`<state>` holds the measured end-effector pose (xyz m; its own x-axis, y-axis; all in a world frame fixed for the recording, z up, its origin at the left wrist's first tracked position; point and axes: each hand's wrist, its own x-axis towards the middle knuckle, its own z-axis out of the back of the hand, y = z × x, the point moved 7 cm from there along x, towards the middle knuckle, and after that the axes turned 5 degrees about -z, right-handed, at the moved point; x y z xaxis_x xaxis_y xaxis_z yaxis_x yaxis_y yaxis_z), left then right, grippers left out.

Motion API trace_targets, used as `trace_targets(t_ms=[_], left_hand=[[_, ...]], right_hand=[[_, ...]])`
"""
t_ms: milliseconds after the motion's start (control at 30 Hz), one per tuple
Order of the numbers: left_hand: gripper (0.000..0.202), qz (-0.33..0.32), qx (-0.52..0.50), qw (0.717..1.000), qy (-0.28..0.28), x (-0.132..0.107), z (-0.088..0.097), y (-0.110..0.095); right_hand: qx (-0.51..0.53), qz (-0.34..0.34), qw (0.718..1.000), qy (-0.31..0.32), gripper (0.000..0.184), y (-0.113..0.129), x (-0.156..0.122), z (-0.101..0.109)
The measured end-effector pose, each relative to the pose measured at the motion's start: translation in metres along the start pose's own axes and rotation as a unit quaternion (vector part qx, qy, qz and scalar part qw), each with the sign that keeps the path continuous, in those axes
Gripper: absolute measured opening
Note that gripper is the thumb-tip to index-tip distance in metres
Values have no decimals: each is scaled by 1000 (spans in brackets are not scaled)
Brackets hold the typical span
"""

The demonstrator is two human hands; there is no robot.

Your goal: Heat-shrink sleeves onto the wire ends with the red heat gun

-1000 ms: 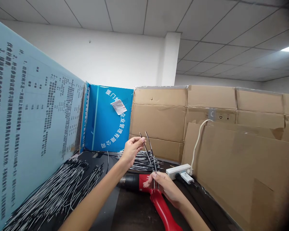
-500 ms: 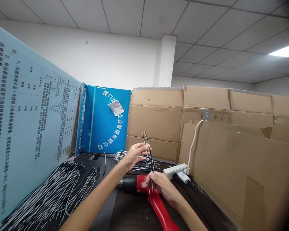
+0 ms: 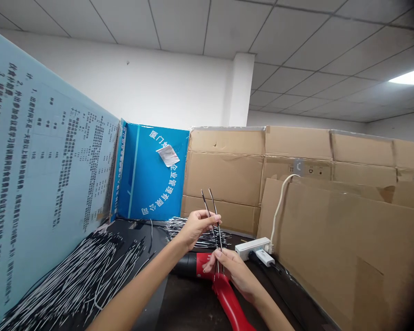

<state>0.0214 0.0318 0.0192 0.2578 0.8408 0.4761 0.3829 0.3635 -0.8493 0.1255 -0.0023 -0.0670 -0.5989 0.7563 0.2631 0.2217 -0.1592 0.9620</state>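
My left hand (image 3: 196, 228) and my right hand (image 3: 232, 271) both pinch a pair of thin black-and-white wires (image 3: 213, 202). The left fingers hold them at mid-length, and the right fingers hold their lower ends. Their upper tips stick up and splay slightly apart. Just below both hands lies a red-and-black heat gun (image 3: 193, 265), with its red handle (image 3: 231, 301) pointing toward me. A loose bundle of similar wires (image 3: 196, 234) lies beyond my left hand, partly hidden by it.
A large heap of wires (image 3: 72, 285) spreads along the bench's left side beneath a pale blue printed board (image 3: 51, 133). A white power strip (image 3: 251, 248) with plugged-in adapter (image 3: 265, 258) sits at right, against cardboard sheets (image 3: 331, 248). A blue board (image 3: 152, 184) and stacked cartons (image 3: 226, 179) stand behind.
My left hand has dropped lower and closer to my right hand. The wire tips have spread slightly since the middle frame. The whole view has shifted a little.
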Motion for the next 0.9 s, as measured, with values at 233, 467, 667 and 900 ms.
trace_targets(t_ms=[233, 467, 667, 900], left_hand=[[29, -14, -92, 994, -55, 4, 6, 1], [29, -35, -175, 979, -97, 3, 4, -1], [24, -49, -254, 955, -143, 3, 8, -3], [23, -64, -266, 948, -160, 3, 13, -7]], right_hand=[[-29, 15, 999, -8, 40, 6, -1, 1], [-75, 6, 997, -11, 47, 8, -2, -1], [-79, 12, 997, 4, 44, 4, -2, -4], [-83, 6, 996, 8, 43, 1, -1, -5]])
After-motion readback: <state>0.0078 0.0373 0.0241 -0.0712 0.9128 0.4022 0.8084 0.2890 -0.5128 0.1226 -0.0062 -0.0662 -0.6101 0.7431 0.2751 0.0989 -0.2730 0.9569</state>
